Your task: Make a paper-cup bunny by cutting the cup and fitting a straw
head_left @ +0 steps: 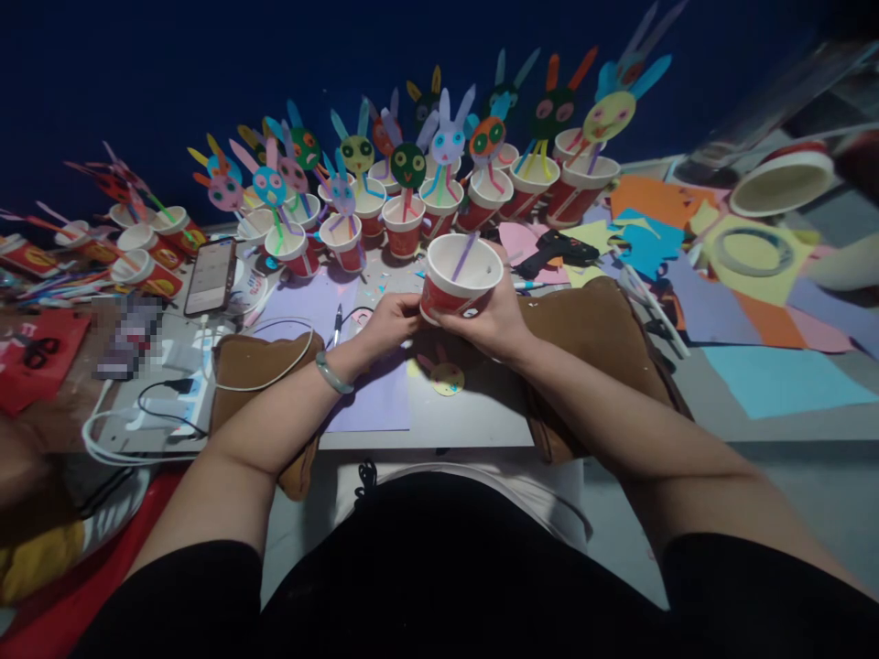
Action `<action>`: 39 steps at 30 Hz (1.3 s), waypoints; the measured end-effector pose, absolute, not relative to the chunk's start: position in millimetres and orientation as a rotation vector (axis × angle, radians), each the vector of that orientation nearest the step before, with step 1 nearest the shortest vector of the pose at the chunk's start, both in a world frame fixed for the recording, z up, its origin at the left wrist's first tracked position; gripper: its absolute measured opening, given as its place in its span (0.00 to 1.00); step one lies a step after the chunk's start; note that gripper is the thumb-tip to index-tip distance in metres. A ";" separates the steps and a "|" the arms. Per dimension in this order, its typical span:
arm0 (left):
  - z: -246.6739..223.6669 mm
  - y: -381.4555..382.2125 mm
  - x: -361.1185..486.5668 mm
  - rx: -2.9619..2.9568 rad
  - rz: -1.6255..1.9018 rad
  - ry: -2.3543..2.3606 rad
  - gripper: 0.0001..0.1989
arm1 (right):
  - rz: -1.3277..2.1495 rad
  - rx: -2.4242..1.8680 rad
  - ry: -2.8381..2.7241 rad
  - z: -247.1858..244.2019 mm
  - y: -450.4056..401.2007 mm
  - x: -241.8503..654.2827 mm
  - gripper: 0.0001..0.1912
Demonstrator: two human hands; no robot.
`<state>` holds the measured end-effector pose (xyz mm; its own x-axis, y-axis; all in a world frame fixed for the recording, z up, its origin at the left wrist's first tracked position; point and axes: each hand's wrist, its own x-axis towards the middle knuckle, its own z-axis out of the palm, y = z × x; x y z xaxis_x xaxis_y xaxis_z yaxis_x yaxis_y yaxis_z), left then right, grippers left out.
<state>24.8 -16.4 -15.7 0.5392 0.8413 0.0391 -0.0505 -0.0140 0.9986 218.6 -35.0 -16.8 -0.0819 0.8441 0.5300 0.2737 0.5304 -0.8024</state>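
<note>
A red-and-white paper cup (pixel 446 297) is held above the table in front of me, with a purple straw (pixel 465 256) standing in it. My right hand (pixel 498 316) is wrapped round the cup's right side and base. My left hand (pixel 395 322) has its fingers closed at the cup's lower left side; its fingertips are partly hidden. Below the cup, a yellow paper rabbit face (pixel 448 376) with pink ears lies on the table. A purple paper sheet (pixel 371 403) is under my left forearm.
Behind stand several cups with paper rabbits on straws (pixel 404 224). A black glue gun (pixel 559 252), coloured paper (pixel 789 371) and a tape roll (pixel 754 252) lie right. Brown cloth pads (pixel 591 320) lie under my forearms. Left are a phone (pixel 211 277), power strip (pixel 199 389) and scissors (pixel 37 350).
</note>
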 end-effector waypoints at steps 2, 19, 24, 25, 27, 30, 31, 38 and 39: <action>-19.4 -16.6 25.0 1.417 0.812 0.743 0.23 | 0.642 -0.964 -1.660 -16.6 -35.0 219.3 0.58; -41.2 -2.9 24.4 1.245 1.013 0.664 0.36 | 0.687 -1.083 -1.474 -28.1 -20.4 224.1 0.55; -35.9 -6.0 26.5 1.343 0.989 0.571 0.44 | 0.791 -1.161 -1.591 -19.5 -24.9 222.9 0.55; -35.9 -6.2 27.4 1.378 0.997 0.568 0.44 | 0.816 -1.173 -1.624 -17.2 -26.6 222.7 0.55; -37.2 -5.6 29.0 1.423 1.014 0.567 0.42 | 0.850 -1.181 -1.679 -13.0 -29.4 222.4 0.53; -38.4 -4.5 30.1 1.396 1.023 0.599 0.40 | 0.879 -1.135 -1.713 -8.5 -30.7 222.0 0.50; -37.3 -4.7 30.1 1.372 1.027 0.614 0.39 | 0.880 -1.101 -1.700 -7.6 -30.4 221.8 0.49; -9.4 -10.8 25.6 1.050 0.994 0.649 0.33 | 0.743 -0.980 -1.395 -9.9 -25.5 221.7 0.38; -5.6 -11.1 24.5 0.988 0.991 0.655 0.31 | 0.724 -0.994 -1.366 -10.4 -25.3 221.8 0.36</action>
